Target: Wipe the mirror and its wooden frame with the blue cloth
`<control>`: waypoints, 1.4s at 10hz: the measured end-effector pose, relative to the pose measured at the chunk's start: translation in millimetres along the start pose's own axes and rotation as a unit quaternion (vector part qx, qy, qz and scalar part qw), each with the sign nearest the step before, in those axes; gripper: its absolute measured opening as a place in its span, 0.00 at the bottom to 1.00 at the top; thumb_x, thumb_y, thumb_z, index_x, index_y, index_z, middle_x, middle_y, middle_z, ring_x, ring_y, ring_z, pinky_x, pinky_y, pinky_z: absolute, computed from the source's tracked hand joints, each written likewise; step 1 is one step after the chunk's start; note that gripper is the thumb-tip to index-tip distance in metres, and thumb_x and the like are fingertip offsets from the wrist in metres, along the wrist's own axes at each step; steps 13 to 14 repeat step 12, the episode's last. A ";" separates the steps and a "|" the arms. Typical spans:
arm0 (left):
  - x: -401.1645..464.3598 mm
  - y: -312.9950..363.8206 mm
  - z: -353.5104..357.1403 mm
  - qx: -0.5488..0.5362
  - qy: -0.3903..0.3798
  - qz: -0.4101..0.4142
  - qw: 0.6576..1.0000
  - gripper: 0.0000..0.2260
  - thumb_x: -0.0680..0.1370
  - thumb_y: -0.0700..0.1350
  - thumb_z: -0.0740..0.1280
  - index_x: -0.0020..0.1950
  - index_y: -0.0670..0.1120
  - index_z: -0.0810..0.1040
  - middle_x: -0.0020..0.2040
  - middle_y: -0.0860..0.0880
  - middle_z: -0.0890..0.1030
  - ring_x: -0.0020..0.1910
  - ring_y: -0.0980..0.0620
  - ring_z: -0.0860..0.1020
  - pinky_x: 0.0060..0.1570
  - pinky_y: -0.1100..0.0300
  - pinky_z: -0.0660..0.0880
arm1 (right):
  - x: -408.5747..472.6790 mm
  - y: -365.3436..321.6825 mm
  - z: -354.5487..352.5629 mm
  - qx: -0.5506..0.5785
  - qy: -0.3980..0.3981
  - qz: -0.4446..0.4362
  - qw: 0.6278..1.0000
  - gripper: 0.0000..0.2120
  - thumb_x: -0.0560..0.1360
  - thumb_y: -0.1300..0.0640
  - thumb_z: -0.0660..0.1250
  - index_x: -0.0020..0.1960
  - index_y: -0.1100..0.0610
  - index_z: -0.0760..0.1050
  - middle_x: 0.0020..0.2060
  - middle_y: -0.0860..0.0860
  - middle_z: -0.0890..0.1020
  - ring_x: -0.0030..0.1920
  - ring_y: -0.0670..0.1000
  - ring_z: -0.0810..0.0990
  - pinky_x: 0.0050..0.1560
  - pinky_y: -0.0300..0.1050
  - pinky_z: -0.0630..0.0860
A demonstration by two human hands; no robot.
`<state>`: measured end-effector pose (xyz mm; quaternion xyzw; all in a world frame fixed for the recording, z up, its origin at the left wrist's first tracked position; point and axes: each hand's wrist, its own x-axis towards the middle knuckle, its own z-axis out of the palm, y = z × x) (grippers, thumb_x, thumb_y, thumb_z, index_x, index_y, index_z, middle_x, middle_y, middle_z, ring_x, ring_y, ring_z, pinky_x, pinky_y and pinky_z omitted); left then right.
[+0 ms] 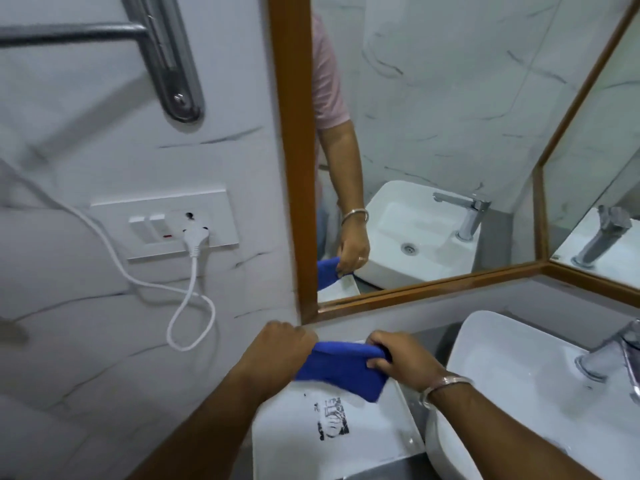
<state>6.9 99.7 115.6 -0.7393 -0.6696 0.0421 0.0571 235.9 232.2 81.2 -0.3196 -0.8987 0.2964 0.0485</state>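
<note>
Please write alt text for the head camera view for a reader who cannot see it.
Both hands, left hand and right hand, grip a blue cloth below the corner of a wooden frame around a mirror, with a white basin at right.

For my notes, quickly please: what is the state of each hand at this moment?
Left hand: closed, its grip on one end of the blue cloth.
Right hand: closed, its grip on the other end of the same cloth.
</note>
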 end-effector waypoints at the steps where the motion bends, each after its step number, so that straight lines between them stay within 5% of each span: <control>1: -27.0 -5.1 12.6 -0.261 -0.103 -0.134 0.950 0.04 0.81 0.45 0.58 0.50 0.51 0.72 0.46 0.52 0.77 0.45 0.51 0.76 0.43 0.59 0.70 | -5.9 -21.6 5.9 0.035 -0.067 0.021 0.997 0.04 0.72 0.54 0.69 0.46 0.49 0.75 0.43 0.46 0.81 0.44 0.48 0.79 0.45 0.41 0.76; 3: -68.3 -10.6 49.4 -0.483 -0.153 -0.147 0.849 0.09 0.78 0.35 0.62 0.55 0.46 0.75 0.47 0.49 0.79 0.41 0.57 0.76 0.46 0.60 0.76 | -15.0 -32.8 19.2 0.122 -0.166 0.154 0.966 0.11 0.74 0.60 0.68 0.56 0.53 0.79 0.50 0.52 0.83 0.50 0.49 0.81 0.48 0.37 0.79; 4: -74.5 -8.9 75.6 -0.573 -0.245 -0.190 0.759 0.08 0.79 0.38 0.66 0.57 0.45 0.77 0.50 0.44 0.81 0.42 0.52 0.80 0.39 0.63 0.79 | -15.3 -19.4 33.5 0.131 -0.159 0.214 0.955 0.15 0.72 0.56 0.72 0.58 0.51 0.77 0.50 0.52 0.82 0.51 0.51 0.81 0.53 0.42 0.78; 5: -67.4 -4.1 115.6 -0.559 -0.227 -0.211 0.769 0.05 0.79 0.40 0.67 0.54 0.46 0.78 0.51 0.43 0.81 0.45 0.49 0.80 0.41 0.60 0.78 | -11.4 3.9 61.1 0.123 -0.130 0.259 0.949 0.15 0.70 0.55 0.74 0.56 0.51 0.76 0.48 0.51 0.80 0.47 0.49 0.79 0.45 0.37 0.76; 6: -57.8 13.0 154.9 -0.463 -0.133 -0.266 0.835 0.13 0.80 0.41 0.65 0.64 0.44 0.77 0.63 0.43 0.79 0.61 0.45 0.77 0.59 0.56 0.73 | -1.7 24.5 97.7 -0.034 -0.061 0.226 0.972 0.13 0.74 0.57 0.67 0.59 0.54 0.75 0.55 0.55 0.80 0.54 0.54 0.79 0.55 0.45 0.75; 7: -58.4 46.4 183.5 -0.268 -0.148 -0.271 0.913 0.25 0.80 0.55 0.61 0.76 0.52 0.66 0.76 0.46 0.67 0.75 0.44 0.64 0.72 0.49 0.64 | 1.3 31.0 139.5 -0.162 -0.062 0.123 0.977 0.18 0.75 0.53 0.62 0.64 0.52 0.71 0.65 0.55 0.75 0.64 0.58 0.74 0.63 0.50 0.71; 8: -68.7 76.5 207.6 -0.141 -0.249 -0.227 0.931 0.31 0.81 0.62 0.57 0.81 0.57 0.50 0.83 0.43 0.43 0.81 0.40 0.43 0.76 0.39 0.44 | -9.4 33.5 184.1 -0.216 -0.188 0.080 0.955 0.26 0.78 0.45 0.57 0.75 0.49 0.58 0.77 0.57 0.57 0.75 0.60 0.60 0.73 0.54 0.60; 9: -76.5 81.3 209.1 -0.108 -0.264 -0.254 0.924 0.32 0.81 0.64 0.55 0.81 0.58 0.45 0.82 0.42 0.37 0.80 0.38 0.38 0.75 0.36 0.38 | -13.9 36.7 196.2 -0.250 -0.229 0.087 0.937 0.27 0.81 0.43 0.49 0.77 0.46 0.47 0.79 0.56 0.45 0.78 0.59 0.49 0.76 0.54 0.51; 10: -86.1 73.4 175.1 -0.058 -0.196 -0.261 0.944 0.38 0.77 0.69 0.55 0.81 0.55 0.47 0.82 0.42 0.38 0.80 0.38 0.39 0.74 0.37 0.35 | -14.9 24.3 169.4 -0.298 -0.207 0.054 0.930 0.27 0.81 0.43 0.50 0.77 0.46 0.48 0.79 0.56 0.47 0.78 0.59 0.50 0.76 0.54 0.51; 12: -116.0 39.9 61.5 -0.015 0.003 -0.406 0.914 0.47 0.71 0.77 0.50 0.80 0.53 0.35 0.77 0.43 0.28 0.78 0.40 0.32 0.71 0.40 0.27 | -9.3 -61.6 75.0 -0.300 0.027 -0.044 0.953 0.34 0.77 0.38 0.56 0.77 0.47 0.47 0.79 0.57 0.48 0.78 0.60 0.50 0.75 0.58 0.51; 14: -116.0 39.9 61.5 -0.015 0.003 -0.406 0.914 0.47 0.71 0.77 0.50 0.80 0.53 0.35 0.77 0.43 0.28 0.78 0.40 0.32 0.71 0.40 0.27 | -9.3 -61.6 75.0 -0.300 0.027 -0.044 0.953 0.34 0.77 0.38 0.56 0.77 0.47 0.47 0.79 0.57 0.48 0.78 0.60 0.50 0.75 0.58 0.51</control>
